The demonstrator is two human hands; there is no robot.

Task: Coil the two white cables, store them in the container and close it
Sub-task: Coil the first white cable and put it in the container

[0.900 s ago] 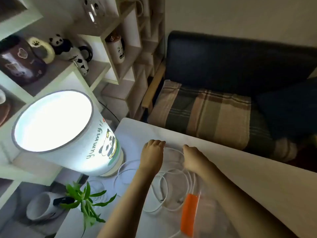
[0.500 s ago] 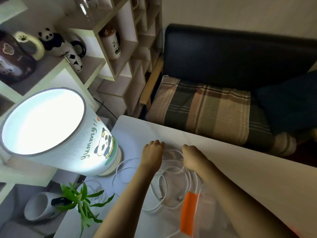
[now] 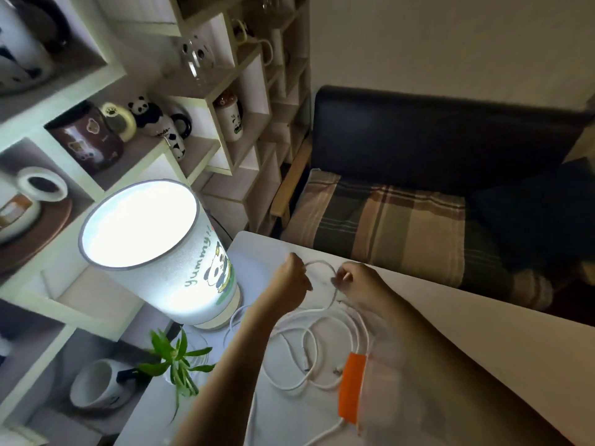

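Observation:
Two white cables point(image 3: 309, 346) lie in loose tangled loops on the white table point(image 3: 483, 342). My left hand point(image 3: 291, 280) and my right hand point(image 3: 357, 280) each pinch one end of a small raised loop of white cable point(image 3: 322, 263) that arches between them above the far part of the table. A clear container with an orange clasp point(image 3: 352, 387) sits under my right forearm, near the loops. Its lid and inside are blurred.
A lit lamp with a panda drawing point(image 3: 161, 252) stands at the table's left. A small green plant point(image 3: 175, 358) sits in front of it. Shelves with mugs point(image 3: 154, 120) fill the left. A dark sofa with a plaid cushion point(image 3: 386, 226) is beyond the table.
Both hands were resting on the cables on the table; now they have lifted, each gripping the cable, with a small loop raised between them.

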